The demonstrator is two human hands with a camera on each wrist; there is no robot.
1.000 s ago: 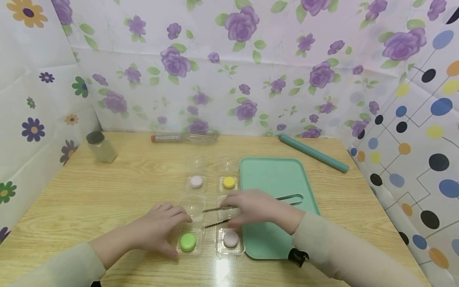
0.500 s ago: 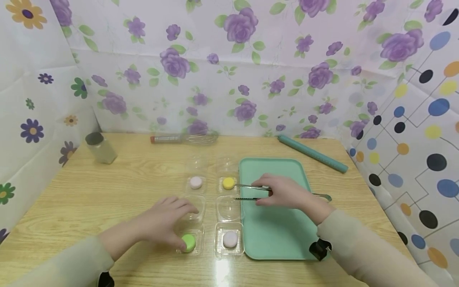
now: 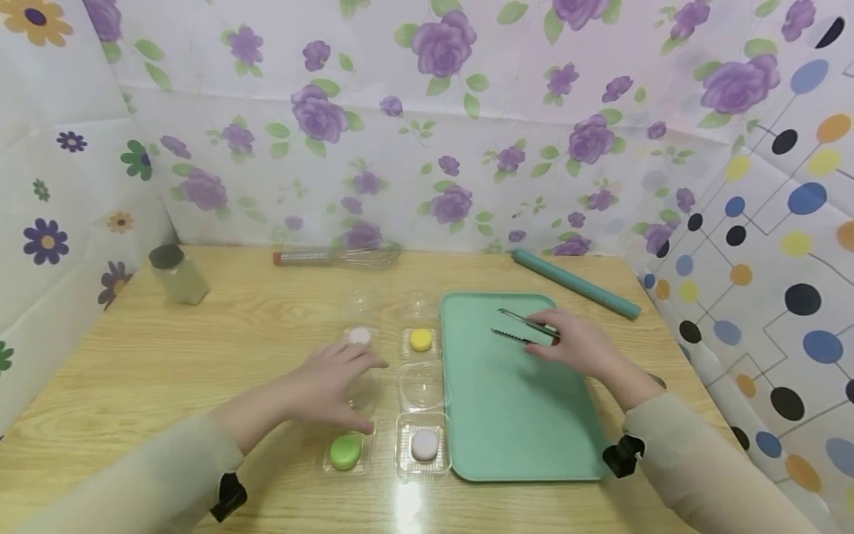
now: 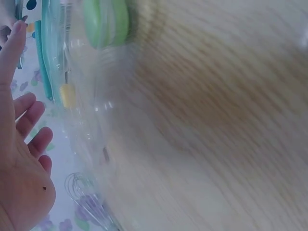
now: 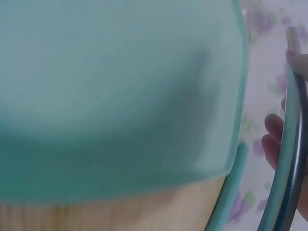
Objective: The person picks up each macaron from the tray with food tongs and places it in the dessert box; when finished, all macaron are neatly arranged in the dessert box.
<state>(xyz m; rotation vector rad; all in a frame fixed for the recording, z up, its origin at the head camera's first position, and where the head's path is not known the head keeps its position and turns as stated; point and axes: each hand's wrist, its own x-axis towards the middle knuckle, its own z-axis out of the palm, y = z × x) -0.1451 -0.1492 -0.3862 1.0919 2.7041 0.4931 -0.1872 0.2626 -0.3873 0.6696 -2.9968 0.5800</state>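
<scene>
The right hand (image 3: 579, 344) pinches the tongs (image 3: 525, 322), tips parted, above the tray (image 3: 514, 415); the left hand (image 3: 320, 387), loosely extended and gripping nothing, hovers near the green macaron (image 3: 345, 452).

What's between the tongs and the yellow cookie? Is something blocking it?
Nothing tall that I can see. Only the low rim of the green tray and the edge of the clear box around the yellow cookie lie between. The right hand holds the tongs over the tray, and the box's lid looks folded back.
</scene>
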